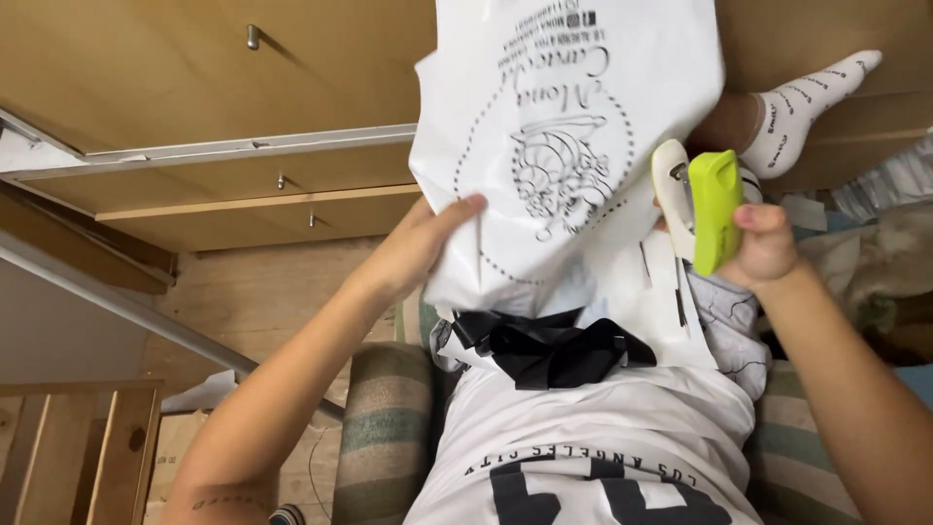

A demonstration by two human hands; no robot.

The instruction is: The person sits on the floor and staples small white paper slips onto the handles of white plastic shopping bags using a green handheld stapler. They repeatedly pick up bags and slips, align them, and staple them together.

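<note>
My left hand (428, 238) grips the left edge of a white plastic bag (544, 107) printed with a black round drawing, held up in front of me. My right hand (763, 243) holds a lime-green and white handheld tool (705, 199) against the bag's right edge. Below the bag, a crumpled black piece of plastic (549, 350) lies on my lap over my white printed shirt (593, 437). My foot in a white sock (802, 102) sticks out beyond the bag at the upper right.
A wooden cabinet (194, 87) with small metal knobs fills the left and top. A striped cushion (384, 428) lies beside my hip. A wooden frame (87, 447) stands at the lower left. Crumpled fabric (875, 243) lies at the right.
</note>
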